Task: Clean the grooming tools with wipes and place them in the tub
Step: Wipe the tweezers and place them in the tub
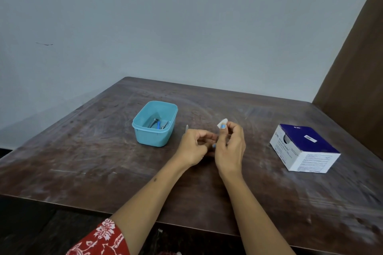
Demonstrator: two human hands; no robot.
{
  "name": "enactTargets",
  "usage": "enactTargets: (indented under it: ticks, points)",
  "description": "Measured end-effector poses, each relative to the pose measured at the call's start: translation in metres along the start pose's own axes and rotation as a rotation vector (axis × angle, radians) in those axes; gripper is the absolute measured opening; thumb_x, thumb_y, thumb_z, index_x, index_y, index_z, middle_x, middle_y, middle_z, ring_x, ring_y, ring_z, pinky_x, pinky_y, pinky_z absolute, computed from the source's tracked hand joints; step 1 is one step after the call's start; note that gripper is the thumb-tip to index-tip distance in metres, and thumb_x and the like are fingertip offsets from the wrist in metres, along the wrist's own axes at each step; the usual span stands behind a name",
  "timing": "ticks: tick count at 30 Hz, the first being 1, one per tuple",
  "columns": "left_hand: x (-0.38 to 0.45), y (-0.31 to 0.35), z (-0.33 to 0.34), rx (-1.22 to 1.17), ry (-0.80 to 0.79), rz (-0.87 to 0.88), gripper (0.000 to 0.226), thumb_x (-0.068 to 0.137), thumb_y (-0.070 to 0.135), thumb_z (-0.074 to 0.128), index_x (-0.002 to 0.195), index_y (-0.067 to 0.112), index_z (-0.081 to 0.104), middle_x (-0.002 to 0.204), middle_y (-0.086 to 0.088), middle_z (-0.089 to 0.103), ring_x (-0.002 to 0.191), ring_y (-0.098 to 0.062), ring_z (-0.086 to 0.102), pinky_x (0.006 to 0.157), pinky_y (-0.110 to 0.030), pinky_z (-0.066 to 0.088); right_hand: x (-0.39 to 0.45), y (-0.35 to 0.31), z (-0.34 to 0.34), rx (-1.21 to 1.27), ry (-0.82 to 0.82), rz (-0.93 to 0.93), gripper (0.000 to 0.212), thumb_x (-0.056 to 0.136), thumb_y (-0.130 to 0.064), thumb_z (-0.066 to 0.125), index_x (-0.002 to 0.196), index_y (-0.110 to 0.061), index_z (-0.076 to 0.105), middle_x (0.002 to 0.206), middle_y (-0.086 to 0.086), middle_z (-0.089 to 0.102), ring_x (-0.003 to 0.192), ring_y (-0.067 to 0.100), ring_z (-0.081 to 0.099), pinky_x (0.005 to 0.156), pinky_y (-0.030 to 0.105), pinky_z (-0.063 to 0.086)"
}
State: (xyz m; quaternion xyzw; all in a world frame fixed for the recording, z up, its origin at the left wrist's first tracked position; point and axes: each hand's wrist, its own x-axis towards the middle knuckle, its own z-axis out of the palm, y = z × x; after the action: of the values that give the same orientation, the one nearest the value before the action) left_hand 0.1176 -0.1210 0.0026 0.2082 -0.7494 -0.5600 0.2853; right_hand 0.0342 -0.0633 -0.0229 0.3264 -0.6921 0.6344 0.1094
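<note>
With several metal tools already in the light-blue plastic tub (pixel 155 124), the left hand (pixel 193 147) pinches a slim metal tool (pixel 186 128) while the right hand (pixel 230 147) pinches a small white wipe (pixel 222 123), cleaning unfinished.

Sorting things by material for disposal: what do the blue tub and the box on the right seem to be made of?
The tub looks like moulded plastic: smooth, semi-matte, rounded corners, uniform light blue. The box looks like printed cardboard: flat folded panels with sharp edges, a dark blue top and white sides with small print.
</note>
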Motion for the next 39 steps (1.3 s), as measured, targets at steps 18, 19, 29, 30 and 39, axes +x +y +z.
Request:
enactTargets:
  ticks: [18,19,29,30,39]
  points:
    - [0.000,0.003,-0.002,-0.041,0.026,-0.020,0.026,0.085,-0.013,0.053,0.105,-0.002,0.065,0.084,-0.003,0.068,0.068,0.002,0.067,0.060,-0.011,0.052,0.000,-0.001,-0.002,0.036,-0.076,0.045,0.007,0.095,-0.032,0.047,0.098,-0.027,0.051,0.100,0.000,0.060,0.090,0.026,0.062,0.079,0.047,0.052]
    - [0.000,0.004,-0.001,-0.037,0.000,-0.026,0.026,0.085,-0.014,0.052,0.104,-0.003,0.065,0.082,0.000,0.067,0.066,0.004,0.066,0.057,-0.010,0.051,0.000,-0.002,-0.003,0.045,-0.047,0.043,0.008,0.094,-0.034,0.046,0.099,-0.029,0.049,0.101,-0.001,0.059,0.089,0.027,0.062,0.077,0.045,0.053]
    - [0.003,-0.002,0.000,-0.060,0.098,0.000,0.031,0.083,-0.016,0.052,0.105,-0.001,0.066,0.093,-0.011,0.069,0.077,-0.005,0.065,0.063,-0.012,0.052,0.000,-0.008,-0.005,0.039,-0.112,0.052,0.009,0.095,-0.034,0.049,0.094,-0.026,0.052,0.098,0.002,0.062,0.079,0.014,0.063,0.074,0.040,0.054]
    - [0.003,-0.003,0.001,-0.055,0.061,-0.006,0.033,0.081,-0.018,0.051,0.104,-0.001,0.066,0.091,-0.010,0.069,0.077,-0.006,0.065,0.063,-0.012,0.052,0.000,-0.008,-0.004,0.053,-0.079,0.038,0.007,0.094,-0.040,0.049,0.094,-0.032,0.050,0.098,0.000,0.061,0.081,0.018,0.063,0.074,0.043,0.054]
    - [0.006,-0.010,0.002,-0.054,0.006,-0.031,0.018,0.085,-0.004,0.060,0.099,0.002,0.069,0.096,-0.014,0.071,0.085,-0.018,0.069,0.079,-0.028,0.056,0.000,-0.014,-0.006,0.120,0.033,0.008,0.010,0.092,-0.038,0.053,0.091,-0.046,0.049,0.096,-0.019,0.056,0.091,0.017,0.061,0.074,0.047,0.055]
